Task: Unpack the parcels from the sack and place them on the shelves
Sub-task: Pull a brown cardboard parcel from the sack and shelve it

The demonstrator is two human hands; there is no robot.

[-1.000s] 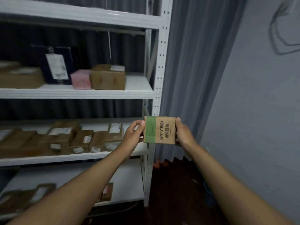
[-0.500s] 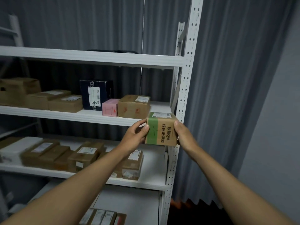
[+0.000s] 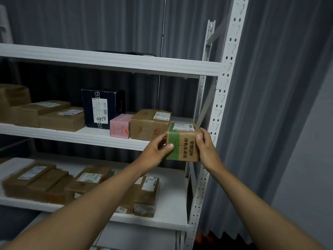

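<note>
Green-taped parcel gripped between left hand and right hand, thumbs on front face; held at front edge of middle shelf, just beside brown box.

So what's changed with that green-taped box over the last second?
Both hands have lifted the green-taped cardboard box from the level of the lower shelf up to the middle shelf, beside the brown parcel at its right end. It is not set down yet. The grip is unchanged: left hand and right hand hold opposite sides. The shelved parcels look untouched.
</note>
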